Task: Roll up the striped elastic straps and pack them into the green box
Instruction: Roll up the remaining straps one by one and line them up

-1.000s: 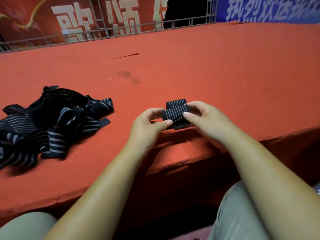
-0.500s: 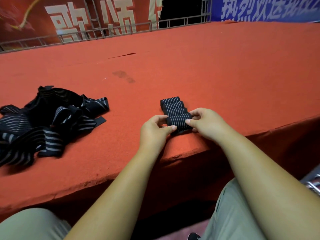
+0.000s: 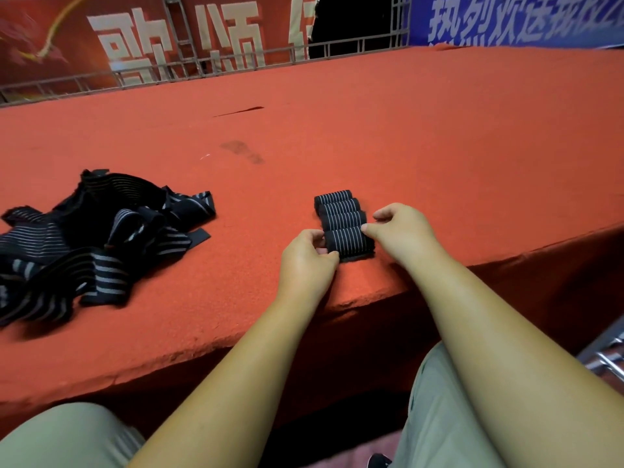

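Note:
Several rolled black straps with thin white stripes [image 3: 341, 211] lie side by side in a row on the red carpet, close to its front edge. The nearest roll [image 3: 349, 239] lies on the carpet between my hands. My left hand [image 3: 305, 261] pinches its left end with thumb and curled fingers. My right hand [image 3: 401, 231] touches its right end with the thumb tip, the other fingers loosely curled and off the roll. A heap of unrolled striped straps [image 3: 84, 238] lies to the left. No green box is in view.
The red carpeted platform [image 3: 405, 136] stretches far back to a metal railing [image 3: 202, 62] with banners behind. Its front edge drops off just below my hands. My knees in light trousers [image 3: 439, 417] are under the edge. A metal frame [image 3: 607, 356] shows at the right.
Both hands carried the roll down from above the carpet and set it at the near end of the row. My right fingers have loosened from it.

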{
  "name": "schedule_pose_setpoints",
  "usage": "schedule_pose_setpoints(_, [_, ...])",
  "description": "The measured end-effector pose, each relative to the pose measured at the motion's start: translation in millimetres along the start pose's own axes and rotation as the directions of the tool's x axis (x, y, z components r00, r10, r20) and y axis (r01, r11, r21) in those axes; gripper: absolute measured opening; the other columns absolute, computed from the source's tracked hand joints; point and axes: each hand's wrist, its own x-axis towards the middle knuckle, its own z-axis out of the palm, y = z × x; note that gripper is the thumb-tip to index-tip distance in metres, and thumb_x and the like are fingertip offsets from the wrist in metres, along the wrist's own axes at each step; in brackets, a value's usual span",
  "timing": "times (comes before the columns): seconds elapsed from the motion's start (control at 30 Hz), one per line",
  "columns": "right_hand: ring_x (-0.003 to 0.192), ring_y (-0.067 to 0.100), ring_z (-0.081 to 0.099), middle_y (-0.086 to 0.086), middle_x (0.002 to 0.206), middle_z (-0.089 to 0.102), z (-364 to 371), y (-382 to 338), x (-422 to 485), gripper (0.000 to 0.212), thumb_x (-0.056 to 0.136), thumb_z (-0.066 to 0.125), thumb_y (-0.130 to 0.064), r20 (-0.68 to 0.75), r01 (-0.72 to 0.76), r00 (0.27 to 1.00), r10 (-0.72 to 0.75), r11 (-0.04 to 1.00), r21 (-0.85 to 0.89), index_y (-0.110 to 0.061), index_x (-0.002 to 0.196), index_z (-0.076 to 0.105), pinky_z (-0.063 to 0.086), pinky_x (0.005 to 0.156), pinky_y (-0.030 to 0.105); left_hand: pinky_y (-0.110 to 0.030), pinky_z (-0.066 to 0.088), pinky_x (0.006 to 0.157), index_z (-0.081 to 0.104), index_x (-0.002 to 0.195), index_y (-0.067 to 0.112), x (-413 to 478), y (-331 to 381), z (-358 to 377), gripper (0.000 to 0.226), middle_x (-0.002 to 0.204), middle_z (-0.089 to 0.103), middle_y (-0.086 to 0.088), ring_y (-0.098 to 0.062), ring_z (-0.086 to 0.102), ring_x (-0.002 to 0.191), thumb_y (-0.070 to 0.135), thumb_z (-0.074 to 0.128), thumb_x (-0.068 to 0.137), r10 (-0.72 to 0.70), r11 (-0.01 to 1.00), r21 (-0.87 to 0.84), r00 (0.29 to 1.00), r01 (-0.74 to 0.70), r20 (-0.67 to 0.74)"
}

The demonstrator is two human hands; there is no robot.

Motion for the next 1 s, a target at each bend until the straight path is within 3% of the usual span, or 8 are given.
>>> schedule_pose_setpoints(0.1, [0.112,0.023,0.069,0.002,0.117,0.075,9,-18,-4,0.022,0.089,0.074,-0.023,-0.144,0.07,0.988,-0.058,0.994,0.08,-0.022,0.111,0.074,0.054,0.101,0.037,-0.018,0.05,0.088,0.07,0.131,0.014,1,-3,-16,0.041,0.105,0.074,0.008,-0.008,0.07,0.093,0.007,0.07,0.09,-0.03,0.999,0.015,0.999,0.03,0.012])
schedule_pose_setpoints(0.2, [0.103,0.016,0.069,-0.005,0.106,0.075,24,-42,-15,0.012,0.091,0.068,-0.02,-0.187,0.203,0.966,-0.181,0.974,0.103,-0.025,0.1,0.074,0.05,0.09,0.029,-0.032,0.059,0.094,0.072,0.121,0.021,1,-14,-44,0.037,0.107,0.077,0.009,-0.016,0.075,0.095,0.001,0.066,0.09,-0.051,0.999,-0.006,0.999,0.051,0.009])
schedule_pose_setpoints(0.3, [0.091,0.013,0.069,-0.011,0.093,0.074,45,-67,-26,0.01,0.092,0.066,-0.024,-0.156,0.304,0.947,-0.282,0.943,0.138,-0.027,0.094,0.075,0.051,0.081,0.03,-0.028,0.062,0.079,0.073,0.112,0.023,1,-28,-81,0.034,0.105,0.08,0.005,-0.017,0.077,0.094,-0.002,0.064,0.091,-0.073,0.997,-0.038,0.997,0.072,-0.016])
schedule_pose_setpoints(0.47, [0.089,0.007,0.066,-0.013,0.09,0.073,89,-101,-43,0.009,0.095,0.069,-0.022,-0.017,0.406,0.912,-0.41,0.896,0.178,-0.025,0.095,0.077,0.048,0.082,0.027,-0.048,0.064,0.091,0.077,0.099,0.027,-3,-51,-148,0.018,0.094,0.082,0.005,-0.021,0.079,0.09,0.01,0.072,0.092,-0.08,0.996,-0.048,0.991,0.075,-0.112])
schedule_pose_setpoints(0.57, [0.081,0.005,0.064,-0.017,0.083,0.071,117,-116,-51,0.009,0.094,0.07,-0.021,0.058,0.433,0.89,-0.452,0.878,0.204,-0.026,0.091,0.076,0.044,0.073,0.019,-0.047,0.064,0.091,0.076,0.099,0.028,-8,-63,-184,0.024,0.094,0.082,0.01,-0.016,0.078,0.089,0.006,0.067,0.094,-0.088,0.996,-0.032,0.973,0.083,-0.213])
schedule_pose_setpoints(0.67, [0.078,0.002,0.062,-0.017,0.08,0.07,143,-125,-58,0.01,0.093,0.07,-0.019,0.126,0.449,0.865,-0.486,0.861,0.239,-0.027,0.089,0.075,0.043,0.072,0.019,-0.043,0.063,0.093,0.077,0.099,0.029,-14,-76,-217,0.026,0.094,0.081,0.016,-0.005,0.076,0.09,0.007,0.065,0.092,-0.086,0.996,-0.012,0.947,0.087,-0.308])
schedule_pose_setpoints(0.8, [0.075,-0.005,0.06,-0.017,0.08,0.071,171,-134,-67,0.01,0.094,0.07,-0.019,0.19,0.453,0.84,-0.508,0.85,0.268,-0.026,0.088,0.075,0.041,0.069,0.013,-0.037,0.061,0.094,0.078,0.1,0.027,-18,-90,-253,0.024,0.094,0.081,0.014,-0.001,0.074,0.094,0.008,0.066,0.091,-0.062,0.996,0.036,0.9,0.086,-0.431])
schedule_pose_setpoints(1.0, [0.082,0.001,0.064,-0.017,0.087,0.072,201,-148,-73,0.013,0.096,0.071,-0.021,0.239,0.49,0.797,-0.554,0.825,0.28,-0.031,0.088,0.073,0.042,0.069,0.012,-0.027,0.057,0.09,0.076,0.104,0.025,-19,-111,-291,0.02,0.095,0.076,0.017,0.009,0.068,0.089,0.01,0.068,0.094,-0.057,0.99,0.076,0.83,0.118,-0.555])
